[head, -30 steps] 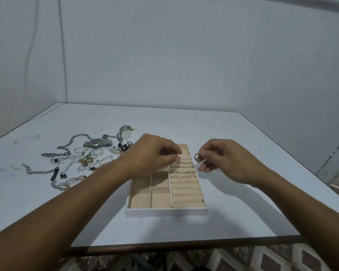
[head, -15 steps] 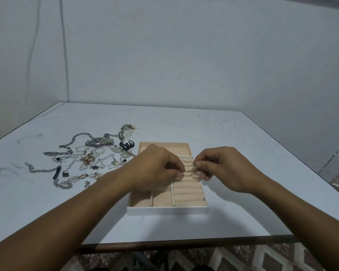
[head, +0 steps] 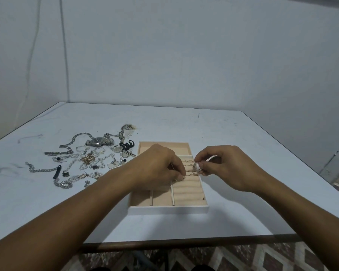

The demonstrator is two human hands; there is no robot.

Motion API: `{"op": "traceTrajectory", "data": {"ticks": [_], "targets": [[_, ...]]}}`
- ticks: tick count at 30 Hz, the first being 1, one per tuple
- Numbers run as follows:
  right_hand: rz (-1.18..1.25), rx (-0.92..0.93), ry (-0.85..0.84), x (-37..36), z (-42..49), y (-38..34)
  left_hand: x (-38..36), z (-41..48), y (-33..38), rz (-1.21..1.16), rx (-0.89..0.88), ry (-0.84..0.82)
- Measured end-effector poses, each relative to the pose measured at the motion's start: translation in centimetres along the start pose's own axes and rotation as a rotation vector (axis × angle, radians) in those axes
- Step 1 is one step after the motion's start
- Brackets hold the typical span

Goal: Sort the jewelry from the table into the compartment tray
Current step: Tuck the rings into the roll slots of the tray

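White table (head: 184,124), left hand (head: 159,169) pinching small ring (head: 179,178) over tray (head: 168,210), right hand (head: 225,165) pinching second ring (head: 196,166)

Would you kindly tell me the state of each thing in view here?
Beige velvet compartment tray with white frame: open-topped, few rings slotted in its ring rolls.
Left hand: pinching a thin ring over the rolls.
Right hand: pinching a silver ring.
Silver wristwatch: lying unsorted on white table.
Tangled silver chains and pearl bracelets: unsorted, left of tray.

A plain room, likely a home: 2 bare pale walls (head: 184,55), a white table (head: 243,153), patterned floor tiles (head: 282,259).
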State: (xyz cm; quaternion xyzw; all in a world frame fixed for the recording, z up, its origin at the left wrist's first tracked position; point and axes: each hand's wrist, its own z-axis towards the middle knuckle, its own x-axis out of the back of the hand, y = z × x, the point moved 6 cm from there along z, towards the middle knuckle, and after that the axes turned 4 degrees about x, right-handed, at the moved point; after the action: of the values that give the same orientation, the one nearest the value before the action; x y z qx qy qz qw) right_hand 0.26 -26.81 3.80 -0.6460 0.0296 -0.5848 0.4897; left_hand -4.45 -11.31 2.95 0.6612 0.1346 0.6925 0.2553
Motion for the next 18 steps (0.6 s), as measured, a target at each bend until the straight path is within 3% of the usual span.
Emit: {"op": "traceTrajectory", "data": {"ticks": [18], "targets": [[-0.034,-0.008,0.004,-0.36,-0.06,0.33,-1.00,0.83,-0.81,0.111,0.063,0.001]]}}
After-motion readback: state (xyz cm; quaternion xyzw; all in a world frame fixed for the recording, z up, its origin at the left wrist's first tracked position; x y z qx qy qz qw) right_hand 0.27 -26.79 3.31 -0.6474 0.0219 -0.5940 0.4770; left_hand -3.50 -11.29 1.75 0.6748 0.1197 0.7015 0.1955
